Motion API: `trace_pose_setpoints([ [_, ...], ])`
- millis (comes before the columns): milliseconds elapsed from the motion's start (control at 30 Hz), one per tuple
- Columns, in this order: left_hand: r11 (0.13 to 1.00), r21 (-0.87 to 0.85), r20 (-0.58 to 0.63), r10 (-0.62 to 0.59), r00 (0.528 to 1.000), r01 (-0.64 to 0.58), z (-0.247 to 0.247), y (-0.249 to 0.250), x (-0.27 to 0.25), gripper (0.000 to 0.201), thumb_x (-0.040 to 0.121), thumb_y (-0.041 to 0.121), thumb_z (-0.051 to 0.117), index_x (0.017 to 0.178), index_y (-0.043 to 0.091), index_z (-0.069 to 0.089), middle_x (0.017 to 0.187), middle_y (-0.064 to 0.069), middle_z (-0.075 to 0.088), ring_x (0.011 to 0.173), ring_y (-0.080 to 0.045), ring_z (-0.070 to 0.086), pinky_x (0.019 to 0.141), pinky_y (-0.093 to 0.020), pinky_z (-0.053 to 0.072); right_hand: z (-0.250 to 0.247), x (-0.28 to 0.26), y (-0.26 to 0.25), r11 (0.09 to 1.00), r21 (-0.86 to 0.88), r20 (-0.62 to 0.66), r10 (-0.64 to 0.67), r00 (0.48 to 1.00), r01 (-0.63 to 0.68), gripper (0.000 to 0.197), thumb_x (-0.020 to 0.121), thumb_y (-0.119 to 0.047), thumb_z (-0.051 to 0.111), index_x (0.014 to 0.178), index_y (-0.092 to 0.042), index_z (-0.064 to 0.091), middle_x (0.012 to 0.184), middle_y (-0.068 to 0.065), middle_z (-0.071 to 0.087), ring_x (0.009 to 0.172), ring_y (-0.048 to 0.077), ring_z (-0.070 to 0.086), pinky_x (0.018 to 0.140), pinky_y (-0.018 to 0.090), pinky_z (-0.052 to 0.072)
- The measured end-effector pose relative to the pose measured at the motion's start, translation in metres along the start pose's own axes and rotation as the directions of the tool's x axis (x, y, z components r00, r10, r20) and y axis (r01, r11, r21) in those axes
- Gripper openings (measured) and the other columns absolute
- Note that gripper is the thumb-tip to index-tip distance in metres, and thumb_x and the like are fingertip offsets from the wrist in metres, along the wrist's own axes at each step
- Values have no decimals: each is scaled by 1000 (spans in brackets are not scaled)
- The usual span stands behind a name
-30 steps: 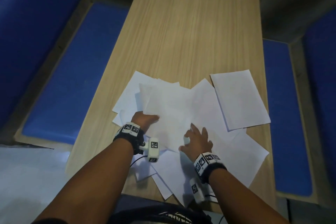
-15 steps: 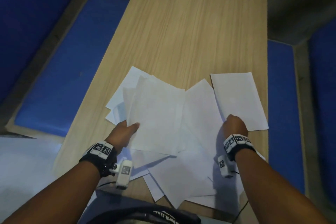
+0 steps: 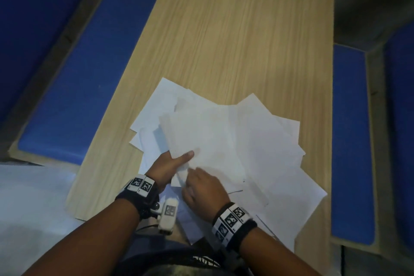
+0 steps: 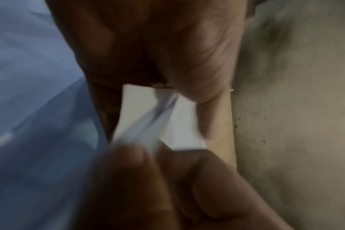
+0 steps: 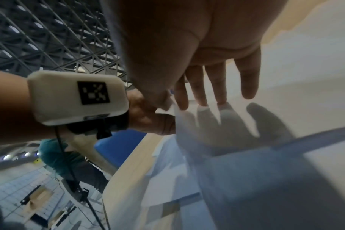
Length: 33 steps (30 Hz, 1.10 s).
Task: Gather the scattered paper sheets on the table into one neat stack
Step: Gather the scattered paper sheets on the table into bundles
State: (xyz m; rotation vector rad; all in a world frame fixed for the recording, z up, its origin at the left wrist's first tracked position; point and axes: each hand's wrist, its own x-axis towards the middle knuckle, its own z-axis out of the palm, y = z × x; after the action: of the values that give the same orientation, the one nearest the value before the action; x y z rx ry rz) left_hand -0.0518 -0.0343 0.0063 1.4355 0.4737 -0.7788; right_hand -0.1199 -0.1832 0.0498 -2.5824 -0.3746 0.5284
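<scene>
Several white paper sheets lie overlapping on the near half of the wooden table. My left hand grips a bundle of sheets at its near left corner, thumb on top and fingers hidden beneath. My right hand sits right beside it and pinches a sheet corner between thumb and index finger. In the right wrist view the other fingers stretch straight over the paper. The blurred left wrist view shows paper edges between both hands.
Blue padded benches run along the left and right of the table. More sheets stick out left of the bundle. Some sheets overhang the near table edge. Pale floor shows at lower left.
My right hand reached to the separate sheet at the right, then swept back left to meet the left hand. That sheet now lies in with the pile. The left hand kept its grip.
</scene>
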Motion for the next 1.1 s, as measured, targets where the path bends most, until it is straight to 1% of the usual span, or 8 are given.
trace_pose_setpoints([
  [133,942,334,-139,80,987,-29,-11,-1,2,33,80,28,68,111,15,69,90,-7,75,70,-26,69,56,-34,55,0,-2,18,977,114,-35,187,982,-182,47,90,-59,39,111,-23,60,111,-4,66,101,17,58,89,39,47],
  [233,931,362,-205,128,970,-46,-28,7,-4,37,85,26,65,122,20,66,108,-6,75,94,-27,71,86,-43,58,-13,-10,61,879,91,-143,476,868,-468,56,84,-54,54,132,-24,49,133,-2,52,122,20,47,99,42,42],
  [400,968,217,-317,192,929,-126,-70,19,-9,28,79,32,67,106,32,72,109,-1,78,101,-29,72,93,-54,56,-16,-27,106,704,-93,12,708,706,-704,81,71,-56,70,134,-20,36,129,6,48,119,28,46,92,46,46],
  [600,950,223,-453,300,840,-219,-115,42,-24,29,86,25,66,114,19,70,114,-3,74,107,-28,69,98,-45,52,-19,-35,115,712,260,104,651,751,-653,19,84,-23,69,94,-11,57,91,5,62,81,25,59,71,34,52],
  [767,955,271,-588,263,765,-120,-155,34,-34,55,76,45,65,120,12,65,118,-11,71,109,-35,67,97,-56,53,-55,-45,111,738,496,37,509,860,-458,9,89,-18,66,87,-10,64,80,1,65,73,16,60,57,22,40],
  [867,966,190,-550,252,796,-175,-143,27,-45,25,93,17,64,118,17,62,116,-11,68,109,-34,66,97,-46,51,-68,-50,105,646,657,4,511,859,-388,9,88,-16,68,97,-13,69,91,-2,72,83,13,66,65,25,47],
  [933,968,150,-476,248,844,-200,-127,20,-51,30,98,5,58,125,18,61,114,-7,70,103,-30,67,89,-38,50,-69,-47,96,561,747,13,523,852,-356,15,88,-16,69,102,-16,70,96,-5,74,86,11,69,69,25,51],
  [1100,993,46,-208,116,971,-109,-75,3,-61,33,96,4,64,126,17,64,112,-2,79,103,-24,74,88,-42,57,-51,-25,69,473,821,28,528,849,-321,22,87,-25,70,107,-16,70,101,-2,75,93,17,72,79,34,58],
])
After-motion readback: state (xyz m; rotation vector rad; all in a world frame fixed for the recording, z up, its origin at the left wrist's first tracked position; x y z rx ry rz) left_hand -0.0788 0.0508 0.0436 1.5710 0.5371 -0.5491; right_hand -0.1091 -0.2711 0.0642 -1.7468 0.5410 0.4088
